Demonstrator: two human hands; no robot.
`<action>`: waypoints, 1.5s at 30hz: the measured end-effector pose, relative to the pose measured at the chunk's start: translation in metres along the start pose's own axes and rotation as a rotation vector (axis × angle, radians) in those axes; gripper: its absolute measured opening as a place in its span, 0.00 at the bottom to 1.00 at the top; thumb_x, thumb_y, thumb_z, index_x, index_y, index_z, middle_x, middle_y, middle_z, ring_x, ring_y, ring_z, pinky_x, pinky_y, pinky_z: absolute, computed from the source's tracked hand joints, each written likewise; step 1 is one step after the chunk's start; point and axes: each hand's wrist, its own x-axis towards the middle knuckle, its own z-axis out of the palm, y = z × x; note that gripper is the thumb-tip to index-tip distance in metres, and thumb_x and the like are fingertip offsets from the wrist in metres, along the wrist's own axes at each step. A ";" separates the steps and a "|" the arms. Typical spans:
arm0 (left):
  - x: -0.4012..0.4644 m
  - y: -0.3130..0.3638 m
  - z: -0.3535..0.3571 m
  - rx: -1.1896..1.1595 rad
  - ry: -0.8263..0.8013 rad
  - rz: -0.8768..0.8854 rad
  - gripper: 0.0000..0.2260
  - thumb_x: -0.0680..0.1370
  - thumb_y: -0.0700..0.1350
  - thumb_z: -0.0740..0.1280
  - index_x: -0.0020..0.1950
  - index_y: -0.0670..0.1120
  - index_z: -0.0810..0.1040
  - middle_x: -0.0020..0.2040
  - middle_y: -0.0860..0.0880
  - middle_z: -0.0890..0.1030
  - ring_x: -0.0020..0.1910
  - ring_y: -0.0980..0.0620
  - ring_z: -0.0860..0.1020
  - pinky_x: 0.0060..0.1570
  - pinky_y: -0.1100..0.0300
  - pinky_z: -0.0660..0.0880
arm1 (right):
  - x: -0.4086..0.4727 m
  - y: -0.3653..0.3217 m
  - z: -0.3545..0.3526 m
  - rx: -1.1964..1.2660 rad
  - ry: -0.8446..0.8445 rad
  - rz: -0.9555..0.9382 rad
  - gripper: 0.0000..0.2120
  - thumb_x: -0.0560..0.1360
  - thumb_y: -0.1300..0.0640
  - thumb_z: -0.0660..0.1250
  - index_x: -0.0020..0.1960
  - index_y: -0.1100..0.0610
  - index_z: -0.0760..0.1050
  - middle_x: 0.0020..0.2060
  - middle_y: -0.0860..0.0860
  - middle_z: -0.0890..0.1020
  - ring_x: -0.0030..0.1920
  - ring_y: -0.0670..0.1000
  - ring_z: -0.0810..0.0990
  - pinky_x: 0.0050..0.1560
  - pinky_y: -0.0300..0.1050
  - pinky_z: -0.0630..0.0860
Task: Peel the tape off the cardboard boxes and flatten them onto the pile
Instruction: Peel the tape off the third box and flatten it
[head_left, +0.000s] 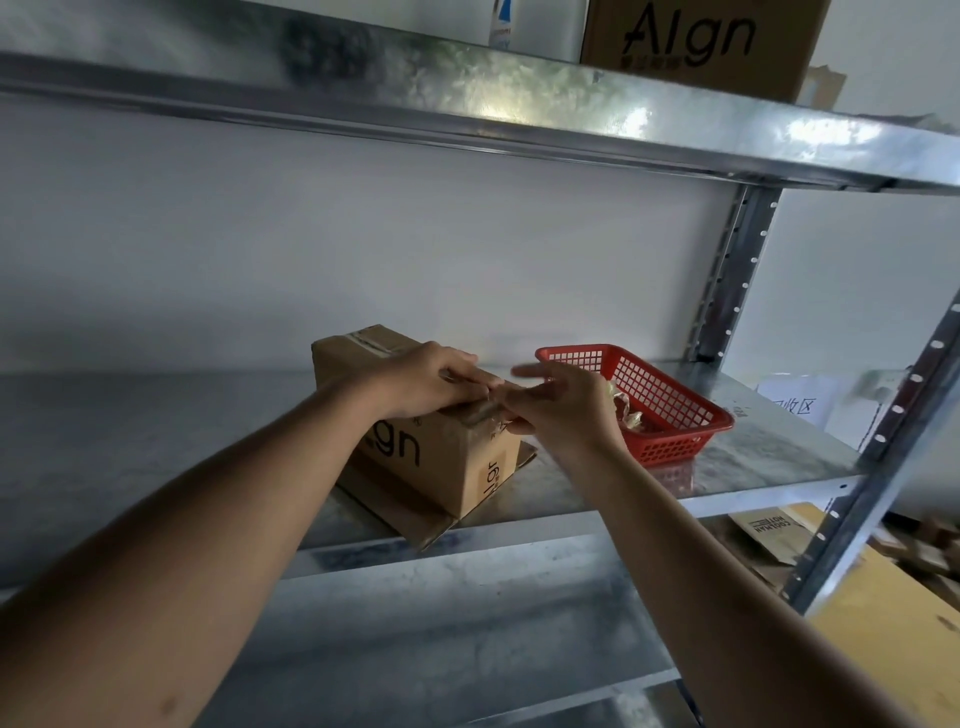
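Both forearms reach in from the lower edge of the view toward the middle shelf of a galvanised steel rack. On that shelf, near its front edge, sits the cardboard box, still erect, resting on flattened cardboard.

Hand state: the left hand lies on the box top with fingers fairly straight, pressing down beside the seam. The right hand is at the near right top edge; its thumb and fingers appear to pinch the lifted end of the tape, with the forefinger extended. The pinch is partly blurred.

Handling, as judged: the box is likely light and empty, stiff along its creases, and prone to slide on smooth metal; the holding hand should bear down on it. The tape is thin, clingy and liable to tear. Take hold of it close to the peel line and draw it low along the seam. Further tape crosses the far top edge.

Surroundings: a red plastic basket stands just beside the box on the right and holds crumpled tape scraps. A second printed box stands on the upper shelf. More cardboard lies below, right of the rack post. The basket rim sits near the right wrist and may restrict a long pull to the right.
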 end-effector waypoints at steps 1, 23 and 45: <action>0.000 0.001 0.000 0.004 -0.002 0.000 0.08 0.81 0.56 0.70 0.57 0.70 0.84 0.79 0.56 0.69 0.77 0.51 0.66 0.78 0.46 0.60 | 0.000 0.002 0.000 0.031 0.025 0.008 0.16 0.69 0.58 0.83 0.55 0.55 0.83 0.38 0.52 0.88 0.39 0.52 0.89 0.40 0.49 0.86; 0.000 -0.005 0.000 0.066 0.007 0.014 0.07 0.81 0.59 0.68 0.54 0.73 0.82 0.79 0.56 0.69 0.78 0.51 0.66 0.78 0.43 0.61 | -0.002 -0.011 0.007 -0.447 -0.166 -0.151 0.06 0.80 0.56 0.71 0.51 0.57 0.85 0.39 0.53 0.86 0.39 0.49 0.83 0.38 0.42 0.78; 0.000 -0.008 0.000 0.070 0.003 0.046 0.09 0.81 0.61 0.67 0.58 0.75 0.80 0.78 0.56 0.69 0.78 0.52 0.65 0.78 0.43 0.59 | -0.016 -0.006 0.005 -0.551 -0.054 -0.472 0.03 0.76 0.52 0.77 0.49 0.49 0.89 0.37 0.44 0.87 0.36 0.40 0.83 0.34 0.32 0.74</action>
